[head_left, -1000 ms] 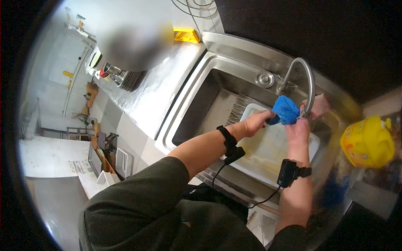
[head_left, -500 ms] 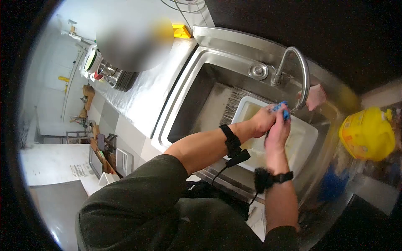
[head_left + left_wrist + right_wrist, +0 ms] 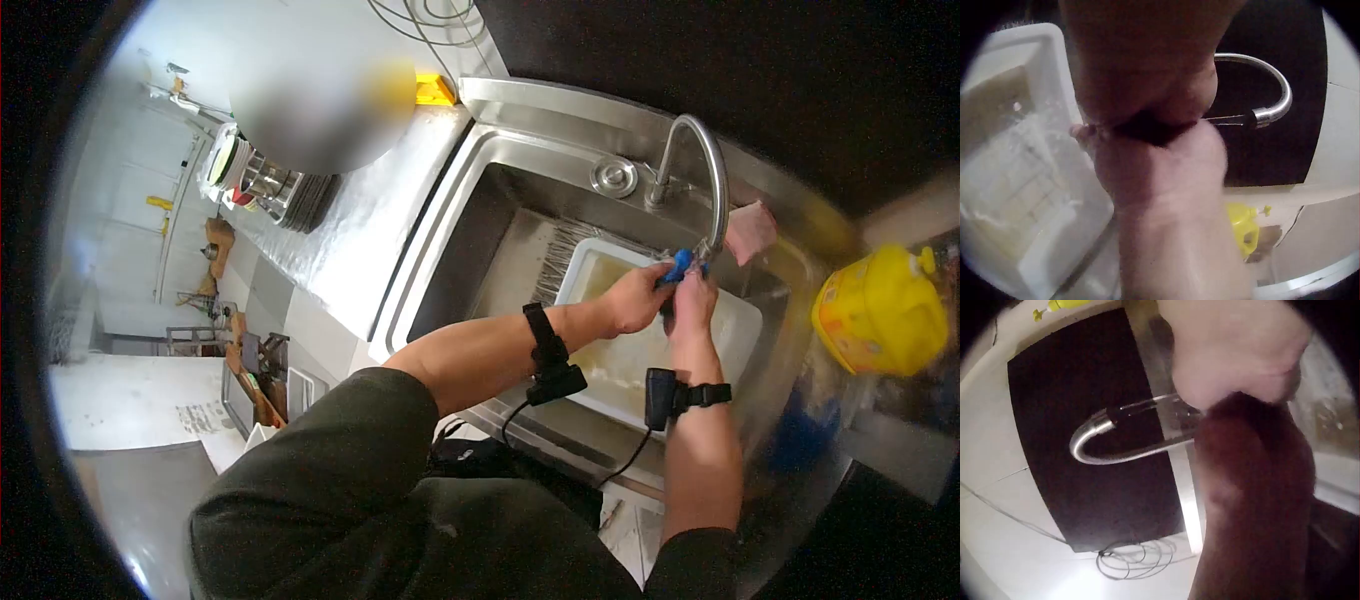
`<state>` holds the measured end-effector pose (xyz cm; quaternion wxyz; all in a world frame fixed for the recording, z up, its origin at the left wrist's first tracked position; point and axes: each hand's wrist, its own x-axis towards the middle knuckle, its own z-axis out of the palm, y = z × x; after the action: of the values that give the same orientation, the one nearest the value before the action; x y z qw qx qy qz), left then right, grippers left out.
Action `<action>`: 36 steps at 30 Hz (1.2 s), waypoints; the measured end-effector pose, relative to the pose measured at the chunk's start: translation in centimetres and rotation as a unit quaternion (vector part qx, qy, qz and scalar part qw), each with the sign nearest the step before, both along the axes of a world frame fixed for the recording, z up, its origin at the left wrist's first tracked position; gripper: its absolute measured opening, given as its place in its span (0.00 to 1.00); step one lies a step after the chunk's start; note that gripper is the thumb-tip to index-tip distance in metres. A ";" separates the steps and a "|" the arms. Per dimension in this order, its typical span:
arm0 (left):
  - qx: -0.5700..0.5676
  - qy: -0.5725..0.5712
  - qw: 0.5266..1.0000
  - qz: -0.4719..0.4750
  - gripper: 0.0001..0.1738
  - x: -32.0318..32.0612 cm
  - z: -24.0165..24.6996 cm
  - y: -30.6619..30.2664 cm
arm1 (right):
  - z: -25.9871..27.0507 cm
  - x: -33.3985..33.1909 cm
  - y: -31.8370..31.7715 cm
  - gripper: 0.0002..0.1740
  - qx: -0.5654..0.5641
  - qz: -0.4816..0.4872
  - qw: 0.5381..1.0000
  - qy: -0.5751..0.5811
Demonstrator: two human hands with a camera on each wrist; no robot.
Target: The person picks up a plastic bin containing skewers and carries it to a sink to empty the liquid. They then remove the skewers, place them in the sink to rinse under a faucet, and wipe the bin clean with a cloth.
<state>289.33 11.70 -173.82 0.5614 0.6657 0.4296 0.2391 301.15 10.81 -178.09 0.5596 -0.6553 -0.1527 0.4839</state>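
Note:
Under the spout of the curved metal tap (image 3: 715,170), a blue cloth (image 3: 680,266) is bunched between both hands. My left hand (image 3: 638,299) grips its left side, and my right hand (image 3: 693,303) closes round it from the right. Water runs from the tap (image 3: 1263,117) onto the hands, as the left wrist view shows. The hands meet there, left (image 3: 1144,69) above and right (image 3: 1160,162) below, hiding the cloth. In the right wrist view, the right hand (image 3: 1238,353) is uppermost and the left (image 3: 1250,462) beneath. Below them lies a white tub (image 3: 622,378) holding cloudy liquid.
The tub sits in a steel sink (image 3: 480,250). A pink cloth (image 3: 751,232) lies beside the tap, and a round drain stopper (image 3: 613,177) is behind the sink. To the right stands a yellow jug (image 3: 880,312); stacked dishes (image 3: 310,202) are on the left counter.
The blue cloth went from loosely bunched beneath the tap to squeezed between both hands over the tub. Both hands have since moved back right, under the spout, with it.

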 end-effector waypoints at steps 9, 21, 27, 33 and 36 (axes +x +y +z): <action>-0.013 0.113 0.992 0.060 0.28 0.3 1.8 5.2 | 3.6 1.5 -1.5 0.20 0.194 0.103 0.938 -0.269; 0.033 0.125 0.985 -0.117 0.17 -1.8 5.4 4.6 | 0.3 4.9 -3.2 0.09 0.160 0.161 0.973 -0.035; -0.203 -0.136 0.970 0.014 0.16 -3.1 2.5 5.1 | 2.0 3.8 -1.3 0.14 0.190 0.130 0.957 0.176; -0.256 -0.256 0.917 0.167 0.20 -1.9 2.3 4.2 | 8.1 -1.1 -1.0 0.12 0.152 0.003 0.980 0.131; -0.263 -0.203 0.942 0.045 0.21 -2.3 1.6 3.0 | 5.2 0.0 1.0 0.13 0.194 -0.027 0.971 0.139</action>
<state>287.03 14.68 -172.18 0.7804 0.4119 0.3835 0.2724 301.19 11.86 -172.89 0.7044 -0.4644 -0.1464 0.5165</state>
